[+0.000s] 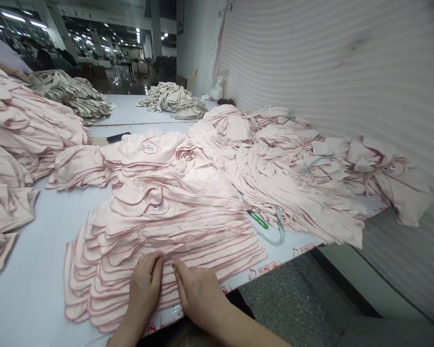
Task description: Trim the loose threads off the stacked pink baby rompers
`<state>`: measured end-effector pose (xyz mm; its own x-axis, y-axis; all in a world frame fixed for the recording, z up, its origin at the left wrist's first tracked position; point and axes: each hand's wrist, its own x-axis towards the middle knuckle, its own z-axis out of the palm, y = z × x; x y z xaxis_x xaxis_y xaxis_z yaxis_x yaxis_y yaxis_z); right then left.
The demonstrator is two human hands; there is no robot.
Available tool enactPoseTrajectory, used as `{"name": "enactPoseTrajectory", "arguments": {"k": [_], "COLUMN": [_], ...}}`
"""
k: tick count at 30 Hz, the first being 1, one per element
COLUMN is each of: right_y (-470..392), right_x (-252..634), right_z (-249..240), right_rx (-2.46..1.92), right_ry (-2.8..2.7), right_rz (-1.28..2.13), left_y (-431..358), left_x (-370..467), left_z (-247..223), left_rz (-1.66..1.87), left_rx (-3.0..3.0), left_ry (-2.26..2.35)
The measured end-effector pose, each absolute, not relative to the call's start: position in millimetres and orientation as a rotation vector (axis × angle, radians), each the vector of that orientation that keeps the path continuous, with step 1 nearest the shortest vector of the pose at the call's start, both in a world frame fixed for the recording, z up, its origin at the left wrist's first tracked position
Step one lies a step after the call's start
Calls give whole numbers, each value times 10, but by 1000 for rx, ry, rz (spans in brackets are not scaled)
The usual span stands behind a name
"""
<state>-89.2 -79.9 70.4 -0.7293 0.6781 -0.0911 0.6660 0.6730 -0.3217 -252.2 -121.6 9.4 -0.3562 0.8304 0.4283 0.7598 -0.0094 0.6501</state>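
Note:
Pale pink garments [112, 270] with darker pink edging lie fanned in overlapping layers before me, small buttons showing along their edges. My left hand [146, 279], with a ring on one finger, is closed on the edge of a pink garment. Close beside it, my right hand [198, 291] pinches a thin, brass-coloured stick-like tool [174, 267]; most of it is hidden by the fingers, so its kind is unclear. The tool's tip is near the garment edge, but I cannot tell whether they touch.
A green-handled tool [258, 219] and a grey fabric strip [279, 231] lie right of the layers. Heaped pink garments [289, 178] cover the right side. More pink piles [25, 115] stand left, beside a person's arm [10, 71]. Grey-beige piles [173, 99] sit farther back.

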Motion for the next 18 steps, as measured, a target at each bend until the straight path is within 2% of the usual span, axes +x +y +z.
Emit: {"name": "enactPoseTrajectory", "arguments": {"k": [7, 13, 18], "right_y": [-830, -804, -758], "right_x": [-887, -1094, -875], "right_z": [720, 504, 530], "right_rx": [-1116, -1256, -992], "right_ry": [-2870, -2976, -3039], "right_rz": [469, 320, 330], "left_y": [-1217, -1329, -1274], "left_x": [-2521, -2464, -2491], "left_z": [98, 78, 124], "left_rz": [1337, 1144, 1086], "left_rx": [1816, 2206, 2295], "left_ry": [2198, 2037, 2102]}}
